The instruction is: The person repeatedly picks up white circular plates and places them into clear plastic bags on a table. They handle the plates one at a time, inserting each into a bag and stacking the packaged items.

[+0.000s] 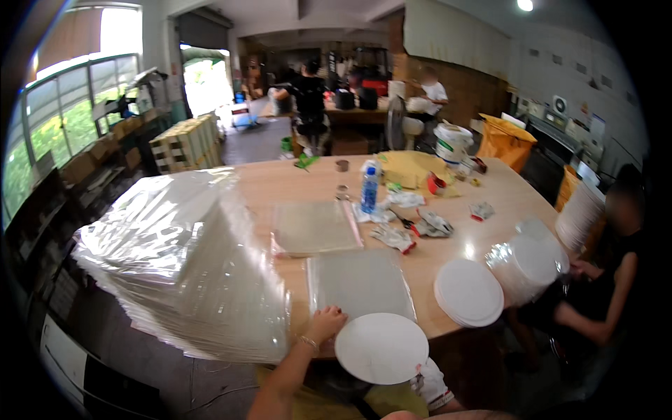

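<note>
A round white disc is held tilted over the table's front edge, in front of my body. My right hand, in a white work glove with red edging, grips its lower right rim; the disc hides part of the fingers. My left hand, bare with a bracelet at the wrist, rests at the near left corner of a stack of clear plastic bags. Its fingers are curled together on the top bag's edge. The disc's upper rim is close to the near edge of that stack.
A big shiny pile of plastic sheets covers the table's left side. Another bag stack lies farther back. Stacked white discs, gloves and a blue bottle stand or lie to the right. A person sits at the right.
</note>
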The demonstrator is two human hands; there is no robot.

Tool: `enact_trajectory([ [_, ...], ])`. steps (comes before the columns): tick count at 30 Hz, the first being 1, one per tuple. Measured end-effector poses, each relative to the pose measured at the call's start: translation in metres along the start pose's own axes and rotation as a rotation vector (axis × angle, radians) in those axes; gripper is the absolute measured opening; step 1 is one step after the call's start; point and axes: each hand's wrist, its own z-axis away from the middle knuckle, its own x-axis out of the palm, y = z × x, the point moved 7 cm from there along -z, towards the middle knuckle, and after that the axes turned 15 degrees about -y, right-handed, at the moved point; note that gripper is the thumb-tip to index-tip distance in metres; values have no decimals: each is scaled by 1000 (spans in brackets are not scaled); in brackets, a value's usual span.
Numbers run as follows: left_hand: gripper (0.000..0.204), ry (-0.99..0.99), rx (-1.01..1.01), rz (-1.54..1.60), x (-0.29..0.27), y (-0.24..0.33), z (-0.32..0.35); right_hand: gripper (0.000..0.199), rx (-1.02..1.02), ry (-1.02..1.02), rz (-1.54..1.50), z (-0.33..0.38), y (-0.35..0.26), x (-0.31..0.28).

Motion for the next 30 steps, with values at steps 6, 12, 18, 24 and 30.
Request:
enact_trajectory([
  [6,35,265,-498,580,-28,-47,31,21,-138,58,-215,-23,10,27],
  [12,29,106,-251,1350,-15,-13,27,20,-211,68,-365,-31,-2,52],
  [18,28,831,138,1916,45,61,5,19,-186,30,-447,-49,-2,59],
  [24,22,491,-19,2102,126,126,8,21,-129,155,-288,-38,1,51],
  [30,21,434,-311,2138,145,137,66,25,-123,150,-322,-58,29,53],
])
